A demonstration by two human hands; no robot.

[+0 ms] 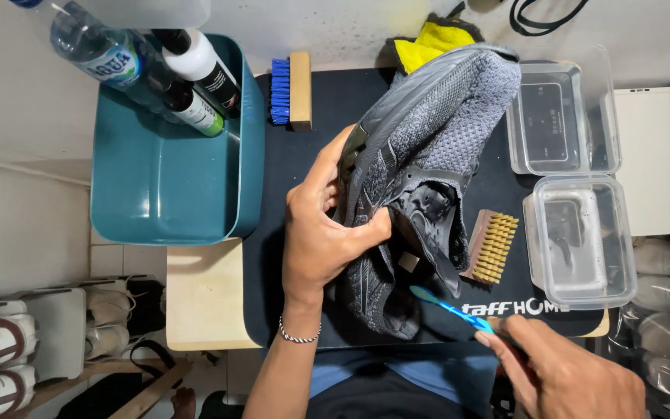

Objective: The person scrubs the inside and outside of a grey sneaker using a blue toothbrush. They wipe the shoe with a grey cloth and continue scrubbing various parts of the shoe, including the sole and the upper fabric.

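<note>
Head view: our left hand (327, 233) fingers clamp the shoe (420, 155) mid-worktop; right hand (568, 376) fingers grip a toothbrush (451, 309); scrubbing not visibly begun.

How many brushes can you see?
3: a blue-bristled brush at the mat's far edge, a tan-bristled brush right of the grey shoe, and a blue toothbrush in the right hand. Others may be hidden.

Brushes (491, 246) and tubs (581, 240) crowd the shoe (420, 155); mat's (304, 155) left seems clear.

grey knit shoe (428, 147), teal tub (164, 178), blue toothbrush (451, 309)
</note>
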